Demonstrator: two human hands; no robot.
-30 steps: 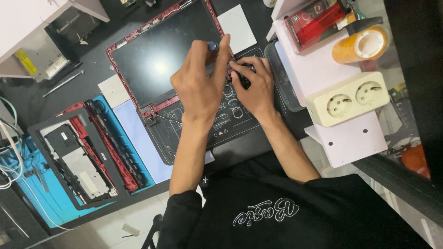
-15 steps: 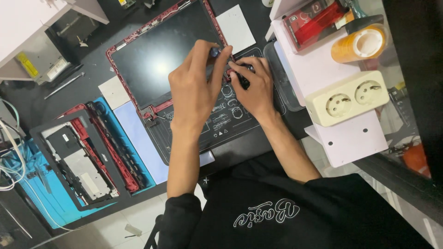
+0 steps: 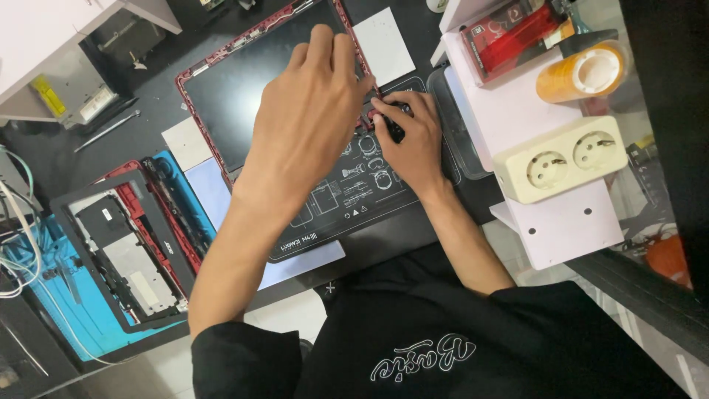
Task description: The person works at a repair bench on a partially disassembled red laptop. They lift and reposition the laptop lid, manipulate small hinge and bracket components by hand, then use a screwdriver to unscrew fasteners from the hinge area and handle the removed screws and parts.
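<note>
Left hand (image 3: pixel 314 118) pinches the red screen frame (image 3: pixel 221 59) at its right edge; right hand (image 3: pixel 410 140) grips a small dark tool (image 3: pixel 391 127) beside it. Best worked gently, frame steadied on the mat (image 3: pixel 347 214).

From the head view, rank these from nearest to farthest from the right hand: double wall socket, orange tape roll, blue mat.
From the right hand:
1. Double wall socket, cream, on the white stand beside that hand.
2. Orange tape roll, farther back on the same side.
3. Blue mat, far across, beyond the left hand.
</note>
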